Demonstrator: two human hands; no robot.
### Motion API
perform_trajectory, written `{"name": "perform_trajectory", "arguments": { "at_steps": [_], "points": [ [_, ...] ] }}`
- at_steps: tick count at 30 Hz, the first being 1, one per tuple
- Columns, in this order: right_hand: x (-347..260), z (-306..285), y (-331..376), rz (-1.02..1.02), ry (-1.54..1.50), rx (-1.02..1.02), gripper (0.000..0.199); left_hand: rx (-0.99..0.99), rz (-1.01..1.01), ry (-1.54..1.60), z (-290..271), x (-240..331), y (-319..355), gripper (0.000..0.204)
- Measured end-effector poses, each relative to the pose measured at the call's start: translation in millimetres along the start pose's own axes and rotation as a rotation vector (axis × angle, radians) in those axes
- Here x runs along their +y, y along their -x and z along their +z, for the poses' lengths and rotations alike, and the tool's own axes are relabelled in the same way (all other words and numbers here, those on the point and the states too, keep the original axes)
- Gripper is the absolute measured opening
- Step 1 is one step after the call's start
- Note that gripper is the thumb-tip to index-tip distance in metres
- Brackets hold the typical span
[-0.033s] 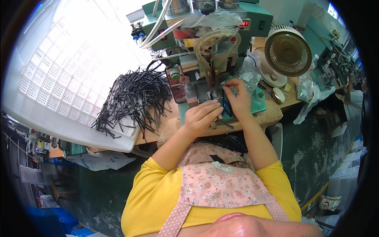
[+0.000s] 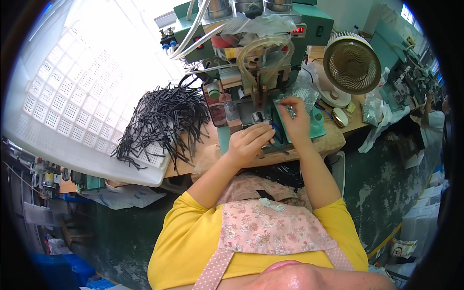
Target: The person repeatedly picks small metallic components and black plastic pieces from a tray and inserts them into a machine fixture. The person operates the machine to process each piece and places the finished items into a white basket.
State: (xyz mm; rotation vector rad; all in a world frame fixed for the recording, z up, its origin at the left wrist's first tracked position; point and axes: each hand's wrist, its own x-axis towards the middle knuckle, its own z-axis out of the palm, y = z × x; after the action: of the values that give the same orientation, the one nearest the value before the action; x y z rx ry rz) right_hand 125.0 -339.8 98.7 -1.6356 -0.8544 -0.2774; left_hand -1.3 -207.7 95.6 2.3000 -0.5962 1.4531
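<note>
My left hand point(image 2: 250, 141) lies at the front of a green bench machine point(image 2: 227, 137), fingers together and bent toward its small metal fixture point(image 2: 257, 116). Whatever those fingers hold is hidden under them. To the right, my right hand point(image 2: 297, 121) is curled, thumb and fingers drawn in, over the machine's green side plate. Small shiny metal pieces point(image 2: 291, 111) show by its fingers; whether they are gripped or lie beneath is unclear. A blue part point(image 2: 279, 129) sits between the two hands. Above the fixture stands the machine's upright metal head point(image 2: 260, 96).
A heap of black strips point(image 2: 166, 121) lies left of the machine, partly on a white perforated crate point(image 2: 63, 106). At the right are a clear bag of small silver parts point(image 2: 304, 94), a round fan point(image 2: 352, 65) and an oval object point(image 2: 340, 117). Brown padding point(image 2: 326, 143) covers the table's front edge.
My right hand has shifted slightly right, away from the fixture, with its fingers more curled. My left hand stays nearly in place. A dark strip end below it no longer shows.
</note>
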Motion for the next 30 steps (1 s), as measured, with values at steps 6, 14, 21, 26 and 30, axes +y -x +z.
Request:
{"name": "perform_trajectory", "arguments": {
  "at_steps": [6,14,21,26,30],
  "points": [
    [70,-57,-2,0.142,0.108,0.190,0.019,0.020,0.022,-0.033,15,-8,5,0.025],
    [108,-53,55,-0.010,0.628,-0.252,0.022,0.056,0.031,-0.048,18,-6,8,0.027],
    [117,-45,32,-0.090,0.555,-0.164,0.016,-0.098,-0.178,-0.001,-6,10,23,0.032],
    [113,-30,27,-0.033,0.345,0.021,0.014,-0.279,-0.513,-0.518,-83,-7,93,0.048],
    [114,-28,28,-0.067,0.363,0.102,0.016,-0.799,-0.686,-0.770,-146,-20,152,0.039]
  ]
}}
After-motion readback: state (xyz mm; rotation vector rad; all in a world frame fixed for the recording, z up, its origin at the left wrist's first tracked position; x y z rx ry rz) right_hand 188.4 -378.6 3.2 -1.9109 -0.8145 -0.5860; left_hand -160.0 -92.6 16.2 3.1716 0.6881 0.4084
